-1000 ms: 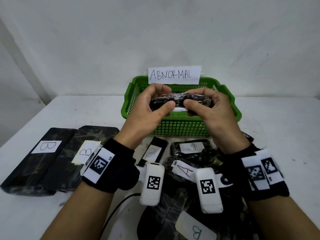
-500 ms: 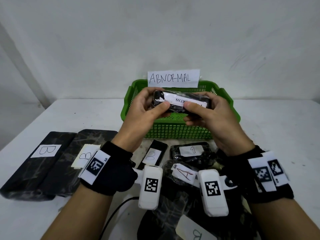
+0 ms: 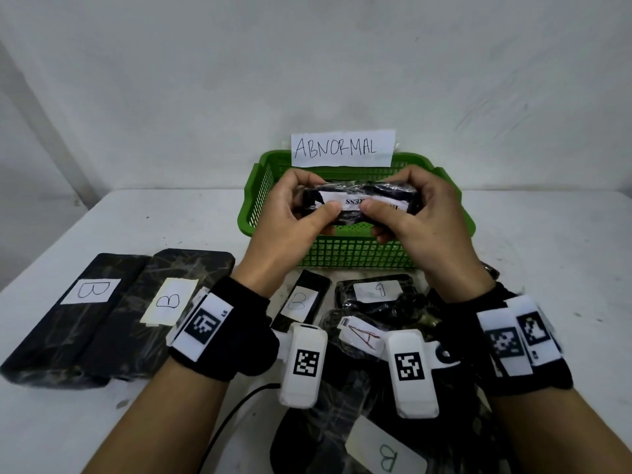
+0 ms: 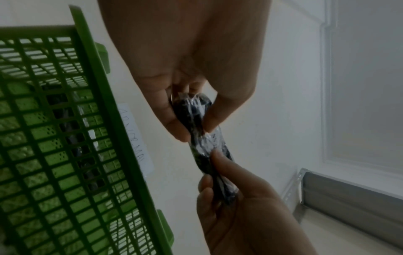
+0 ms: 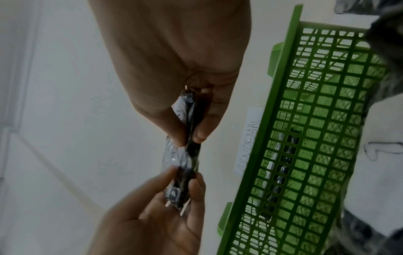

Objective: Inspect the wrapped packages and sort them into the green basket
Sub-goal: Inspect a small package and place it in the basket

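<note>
A small black package (image 3: 359,201) in clear wrap, with a white printed label facing me, is held in the air over the near side of the green basket (image 3: 355,251). My left hand (image 3: 314,196) pinches its left end between thumb and fingers. My right hand (image 3: 393,196) pinches its right end the same way. In the left wrist view the left hand (image 4: 195,127) grips the package (image 4: 205,146) edge-on beside the basket (image 4: 65,138). The right wrist view shows the right hand (image 5: 188,138) on the package (image 5: 187,155), with the basket (image 5: 316,138) to its right.
A paper sign reading ABNORMAL (image 3: 342,148) stands on the basket's far rim. Two long black packages marked B (image 3: 92,302) (image 3: 164,302) lie at the left. Several smaller labelled packages (image 3: 376,292) are heaped under my wrists. A black cable (image 3: 232,415) runs near the front edge.
Both hands have turned the package over, so that its white printed label now faces me. The hands stay over the basket's near side.
</note>
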### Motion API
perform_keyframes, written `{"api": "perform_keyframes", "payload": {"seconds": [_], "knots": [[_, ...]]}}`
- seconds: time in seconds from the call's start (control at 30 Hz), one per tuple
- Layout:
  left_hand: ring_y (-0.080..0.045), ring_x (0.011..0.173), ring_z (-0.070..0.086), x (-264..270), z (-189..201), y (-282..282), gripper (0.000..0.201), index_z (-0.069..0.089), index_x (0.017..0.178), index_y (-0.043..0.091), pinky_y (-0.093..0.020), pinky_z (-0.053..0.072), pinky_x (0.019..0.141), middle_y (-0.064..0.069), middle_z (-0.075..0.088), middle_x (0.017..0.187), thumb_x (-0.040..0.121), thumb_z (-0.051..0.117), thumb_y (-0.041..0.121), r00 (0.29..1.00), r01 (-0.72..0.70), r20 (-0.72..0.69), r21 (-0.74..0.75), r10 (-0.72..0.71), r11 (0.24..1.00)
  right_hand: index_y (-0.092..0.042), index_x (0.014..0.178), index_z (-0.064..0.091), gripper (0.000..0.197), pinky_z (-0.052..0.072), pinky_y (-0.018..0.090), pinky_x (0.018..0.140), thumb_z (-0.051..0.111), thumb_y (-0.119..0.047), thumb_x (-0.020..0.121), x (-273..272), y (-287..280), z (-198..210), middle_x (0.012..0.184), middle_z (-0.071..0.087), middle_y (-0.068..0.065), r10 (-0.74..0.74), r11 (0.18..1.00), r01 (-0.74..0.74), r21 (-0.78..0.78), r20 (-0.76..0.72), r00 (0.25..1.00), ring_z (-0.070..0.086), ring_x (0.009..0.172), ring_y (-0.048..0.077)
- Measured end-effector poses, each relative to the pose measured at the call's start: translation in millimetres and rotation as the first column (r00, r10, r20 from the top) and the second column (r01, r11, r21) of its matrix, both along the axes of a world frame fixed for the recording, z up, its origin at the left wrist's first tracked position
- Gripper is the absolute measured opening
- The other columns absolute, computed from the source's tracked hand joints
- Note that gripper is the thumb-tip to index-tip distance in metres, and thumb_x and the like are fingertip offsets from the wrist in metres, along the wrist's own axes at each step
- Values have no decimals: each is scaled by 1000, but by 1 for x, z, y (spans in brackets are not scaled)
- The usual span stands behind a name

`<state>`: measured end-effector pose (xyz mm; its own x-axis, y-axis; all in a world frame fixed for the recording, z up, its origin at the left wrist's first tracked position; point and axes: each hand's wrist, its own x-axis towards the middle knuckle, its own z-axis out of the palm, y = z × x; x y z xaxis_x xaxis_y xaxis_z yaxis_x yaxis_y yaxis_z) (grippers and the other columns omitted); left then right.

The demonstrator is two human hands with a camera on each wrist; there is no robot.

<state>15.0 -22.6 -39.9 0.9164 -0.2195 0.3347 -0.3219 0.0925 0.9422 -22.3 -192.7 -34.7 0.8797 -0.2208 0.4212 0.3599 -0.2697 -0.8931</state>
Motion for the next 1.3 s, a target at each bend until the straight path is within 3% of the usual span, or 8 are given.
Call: {"api": "perform_keyframes", "payload": {"seconds": [0.1, 0.2, 0.33, 0.5, 0.7, 1.0, 1.2, 1.3], "knots": [[-17, 91, 69, 3, 3, 7, 14, 52, 96, 16, -33, 59, 77, -1, 67, 96, 93, 64, 11, 997, 66, -36, -65, -69, 996, -25, 92, 61, 26, 61, 32, 73, 81, -11, 85, -2, 1, 0, 94, 72, -5, 62, 990, -54, -129, 63, 996, 73, 84, 12], [-22, 99, 68, 6, 4, 13, 21, 52, 93, 16, -37, 57, 88, -3, 70, 103, 86, 71, 9, 996, 93, 1, -116, -93, 989, -16, 105, 65, 26, 60, 33, 84, 80, -22, 85, 0, 0, -1, 108, 73, 3, 160, 985, -159, -63, 18, 987, 72, 97, 18], [-15, 106, 64, 5, 6, 15, 27, 53, 91, 15, -29, 52, 90, -6, 67, 115, 76, 72, 2, 985, 116, 131, -25, -112, 993, -22, 109, 70, 31, 60, 32, 77, 79, -35, 83, 3, -4, -2, 108, 73, -1, 187, 978, -176, 113, -95, 978, 73, 88, 16], [-14, 117, 61, 3, 5, 15, 42, 53, 121, 13, -24, 50, 94, -9, 61, 129, 83, 70, 4, 976, 167, 126, 84, -177, 982, -21, 110, 71, 31, 58, 25, 78, 83, -15, 82, 1, -6, -1, 107, 75, -1, 178, 983, -175, 51, -66, 982, 72, 95, 11], [-7, 92, 68, 5, 2, 13, 33, 59, 114, 9, -26, 59, 76, -3, 67, 106, 85, 71, -1, 989, 125, -81, 34, -122, 992, -30, 100, 74, 34, 56, 28, 88, 80, -3, 81, 4, -6, -3, 104, 77, -6, 133, 991, -133, 8, -24, 991, 72, 100, 13], [-11, 82, 68, 0, 1, 2, 29, 60, 100, 7, -26, 59, 65, -9, 66, 98, 80, 74, -7, 998, 46, -41, 38, -45, 998, -32, 76, 69, 38, 55, 24, 81, 79, 4, 77, 5, -1, -3, 78, 72, -23, 21, 998, -17, -53, 75, 997, 68, 80, 0], [-10, 90, 68, 0, 3, 5, 26, 60, 101, 14, -26, 58, 72, -5, 66, 102, 85, 72, -2, 996, 87, -21, 24, -86, 996, -26, 103, 68, 32, 55, 18, 81, 79, -4, 83, 1, -4, 2, 102, 72, -11, 29, 998, -27, -48, 29, 999, 69, 95, 0], [-16, 102, 68, 0, 5, 9, 25, 63, 106, 17, -31, 59, 81, -4, 66, 109, 91, 63, -3, 990, 137, -29, -35, -138, 990, -30, 111, 65, 27, 61, 25, 70, 77, -20, 89, 2, -7, -3, 110, 68, -8, -13, 999, 10, -46, -60, 998, 71, 100, 12]]}}
